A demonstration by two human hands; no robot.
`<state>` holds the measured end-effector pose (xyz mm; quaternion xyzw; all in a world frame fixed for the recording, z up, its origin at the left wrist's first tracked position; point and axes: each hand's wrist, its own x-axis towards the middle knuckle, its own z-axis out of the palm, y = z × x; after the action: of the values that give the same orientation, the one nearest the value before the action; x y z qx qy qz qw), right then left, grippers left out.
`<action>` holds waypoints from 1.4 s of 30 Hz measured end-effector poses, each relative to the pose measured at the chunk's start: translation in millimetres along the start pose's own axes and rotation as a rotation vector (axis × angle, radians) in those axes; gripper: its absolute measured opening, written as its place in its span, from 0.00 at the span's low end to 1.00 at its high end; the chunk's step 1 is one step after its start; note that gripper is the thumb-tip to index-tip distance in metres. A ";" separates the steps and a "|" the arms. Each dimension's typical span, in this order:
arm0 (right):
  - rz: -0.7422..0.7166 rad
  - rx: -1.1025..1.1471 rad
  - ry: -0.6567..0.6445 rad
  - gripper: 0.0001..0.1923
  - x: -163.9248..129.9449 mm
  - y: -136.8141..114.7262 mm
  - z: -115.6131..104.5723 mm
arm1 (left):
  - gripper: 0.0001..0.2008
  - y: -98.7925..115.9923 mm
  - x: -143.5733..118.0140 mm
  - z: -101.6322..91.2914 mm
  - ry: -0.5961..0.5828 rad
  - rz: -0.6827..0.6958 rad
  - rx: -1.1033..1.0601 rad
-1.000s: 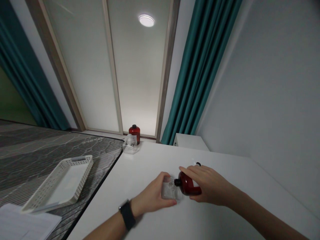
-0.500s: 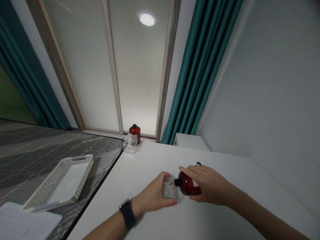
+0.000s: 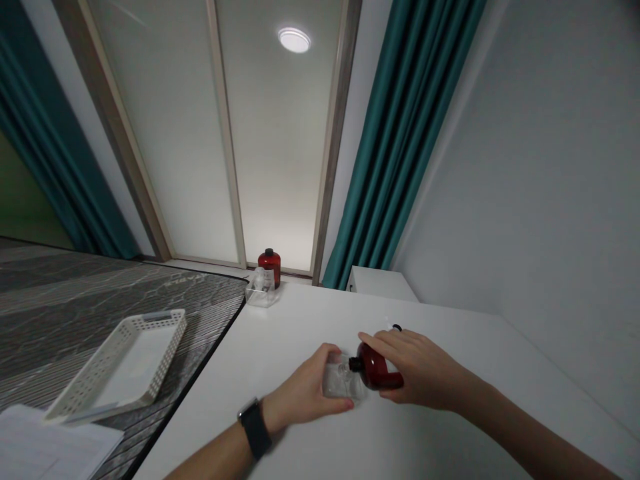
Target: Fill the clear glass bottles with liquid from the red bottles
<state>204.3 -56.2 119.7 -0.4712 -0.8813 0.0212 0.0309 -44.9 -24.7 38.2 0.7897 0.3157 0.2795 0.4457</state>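
Observation:
My left hand point(image 3: 320, 387), with a dark watch on its wrist, is closed around a clear container point(image 3: 340, 380) low over the white table point(image 3: 310, 440). In my right hand point(image 3: 410, 367) is a dark red bottle point(image 3: 374, 368), tipped on its side with its black neck pointing left. The neck is at the mouth of the clear container; whether they touch, I cannot tell. Part of the bottle and its white label is hidden by my right fingers. Just behind that hand, a small black tip point(image 3: 397, 327) shows, mostly covered.
A second red bottle point(image 3: 270, 263) with a black cap stands at the table's far left corner, behind clear plastic items point(image 3: 261, 290). To the left, a white perforated basket point(image 3: 165, 357) and papers point(image 3: 55, 443) lie on a grey striped surface. A white cabinet point(image 3: 383, 281) stands beyond the table.

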 end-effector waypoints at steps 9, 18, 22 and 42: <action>0.016 -0.018 -0.027 0.43 1.6 -0.1 -0.6 | 0.33 -1.1 -0.2 1.0 0.004 0.014 0.000; 0.001 -0.013 -0.010 0.42 -0.4 -0.6 -1.5 | 0.33 0.2 -0.4 -0.3 0.000 0.003 0.008; -0.002 -0.009 -0.009 0.42 0.5 -1.5 -2.4 | 0.32 -0.4 -0.3 0.2 0.002 0.000 0.013; -0.003 -0.033 -0.006 0.42 0.3 -1.7 -2.5 | 0.33 -3.0 0.0 0.6 0.008 0.011 -0.002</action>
<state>203.0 -56.9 122.3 -0.4702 -0.8823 0.0079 0.0202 -45.2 -23.8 35.3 0.7900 0.3128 0.2852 0.4436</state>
